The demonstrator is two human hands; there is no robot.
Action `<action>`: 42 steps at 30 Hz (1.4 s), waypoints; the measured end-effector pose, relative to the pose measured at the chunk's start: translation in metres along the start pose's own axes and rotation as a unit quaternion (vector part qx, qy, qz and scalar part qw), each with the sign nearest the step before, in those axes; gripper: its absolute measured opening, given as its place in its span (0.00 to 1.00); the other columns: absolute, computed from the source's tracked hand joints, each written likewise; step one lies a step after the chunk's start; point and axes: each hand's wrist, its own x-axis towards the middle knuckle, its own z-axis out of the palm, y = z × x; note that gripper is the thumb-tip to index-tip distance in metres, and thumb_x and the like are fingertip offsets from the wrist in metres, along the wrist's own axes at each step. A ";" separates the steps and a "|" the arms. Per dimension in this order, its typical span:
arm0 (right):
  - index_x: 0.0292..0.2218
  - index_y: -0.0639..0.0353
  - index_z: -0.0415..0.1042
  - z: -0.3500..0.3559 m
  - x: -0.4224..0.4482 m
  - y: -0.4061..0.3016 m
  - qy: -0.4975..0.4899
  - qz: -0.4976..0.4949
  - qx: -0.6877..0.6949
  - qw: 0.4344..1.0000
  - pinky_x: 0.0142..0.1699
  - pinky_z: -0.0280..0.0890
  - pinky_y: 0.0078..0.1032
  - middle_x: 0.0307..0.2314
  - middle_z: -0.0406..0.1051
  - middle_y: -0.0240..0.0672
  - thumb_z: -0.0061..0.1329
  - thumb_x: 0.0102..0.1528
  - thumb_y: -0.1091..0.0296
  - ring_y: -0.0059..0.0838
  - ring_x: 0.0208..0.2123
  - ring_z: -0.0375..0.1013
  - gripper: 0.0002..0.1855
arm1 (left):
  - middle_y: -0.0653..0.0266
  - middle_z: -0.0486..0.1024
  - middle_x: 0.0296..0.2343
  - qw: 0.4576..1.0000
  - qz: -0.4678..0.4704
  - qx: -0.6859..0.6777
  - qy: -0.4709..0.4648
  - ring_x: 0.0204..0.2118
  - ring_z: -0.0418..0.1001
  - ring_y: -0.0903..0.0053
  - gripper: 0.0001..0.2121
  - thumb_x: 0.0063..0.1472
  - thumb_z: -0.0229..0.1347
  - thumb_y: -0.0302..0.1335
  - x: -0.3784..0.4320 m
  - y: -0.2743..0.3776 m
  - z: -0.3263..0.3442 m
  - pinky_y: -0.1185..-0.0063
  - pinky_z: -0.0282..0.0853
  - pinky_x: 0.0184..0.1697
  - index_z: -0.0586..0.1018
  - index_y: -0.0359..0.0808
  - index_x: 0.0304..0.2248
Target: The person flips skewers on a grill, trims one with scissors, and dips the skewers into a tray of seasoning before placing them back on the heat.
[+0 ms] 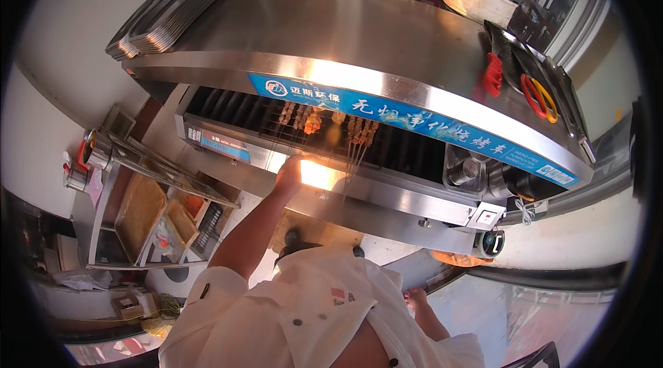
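My left hand (pixel 290 176) is at the front edge of a stainless-steel barbecue grill (pixel 399 207), by the handle ends of some skewers; whether it grips one cannot be told. Meat skewers (pixel 362 132) lie in a bunch over the grate, right of the middle. Farther left are more meat skewers (pixel 294 115) and an orange-brown piece of food (pixel 313 122). A yellowish piece (pixel 335 127) beside them is blurred. My right hand (pixel 415 296) hangs low by my right side, away from the grill, its fingers curled and partly hidden.
The steel hood (pixel 331 20) overhangs the grate. On it lie stacked metal trays (pixel 173 15) at left, and red-handled tongs (pixel 493 75) and scissors (pixel 538 98) at right. A metal container (pixel 466 168) stands at the grill's right end. A shelved cart (pixel 111 207) stands to the left.
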 end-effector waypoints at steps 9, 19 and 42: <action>0.29 0.54 0.72 0.020 -0.022 -0.065 -0.002 -0.057 0.056 0.997 0.19 0.60 0.19 0.21 0.71 0.29 0.47 0.55 0.63 0.19 0.16 0.66 0.07 | 0.75 0.62 0.18 0.789 -0.415 -0.382 -0.244 0.16 0.56 0.88 0.11 0.64 0.45 0.33 0.021 0.004 -0.008 0.82 0.53 0.17 0.72 0.41 0.44; 0.35 0.66 0.74 0.039 -0.059 -0.066 -0.017 -0.124 -0.082 0.989 0.24 0.67 0.23 0.23 0.74 0.36 0.47 0.55 0.66 0.24 0.20 0.72 0.12 | 0.43 0.60 0.52 0.975 0.064 0.161 -0.137 0.54 0.59 0.52 0.29 0.57 0.53 0.32 -0.028 0.075 0.002 0.63 0.57 0.57 0.60 0.30 0.56; 0.36 0.61 0.70 0.018 -0.043 -0.035 -0.025 -0.099 -0.135 0.986 0.19 0.62 0.21 0.22 0.71 0.33 0.46 0.57 0.65 0.23 0.18 0.68 0.09 | 0.60 0.73 0.22 0.988 0.033 -0.021 -0.149 0.26 0.73 0.64 0.09 0.64 0.43 0.29 -0.009 -0.011 0.058 0.69 0.68 0.30 0.72 0.37 0.40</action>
